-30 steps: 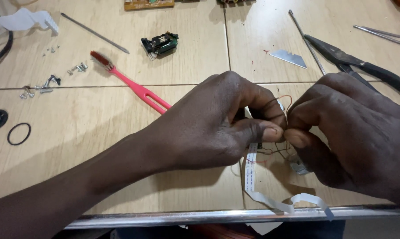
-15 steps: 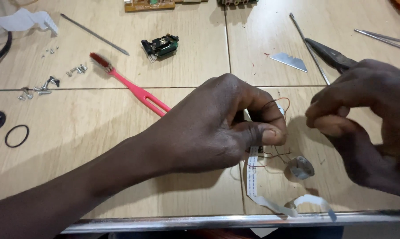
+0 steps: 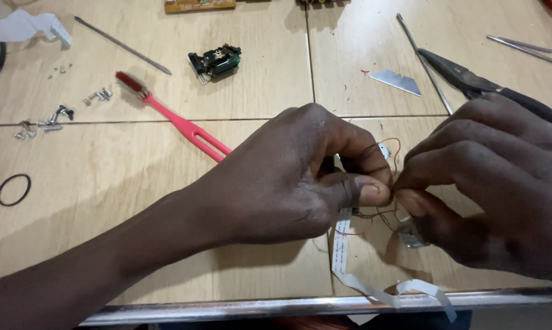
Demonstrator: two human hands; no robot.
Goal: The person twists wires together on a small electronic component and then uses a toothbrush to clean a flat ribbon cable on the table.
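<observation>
Thin wires sit pinched between both hands, just above the counter near its front edge. Left hand is curled tight, thumb pressed on the wires and on a white ribbon cable that trails down from the wires to the metal edge. Right hand is closed too, fingertips nipping the wires, a small metal part under it. Red brush lies left of the wires, green circuit part and razor blade behind them, pliers behind and right.

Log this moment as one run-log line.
left hand: pinching thin wires | right hand: pinching same wires | white ribbon cable: hanging below | pink brush: untouched
</observation>
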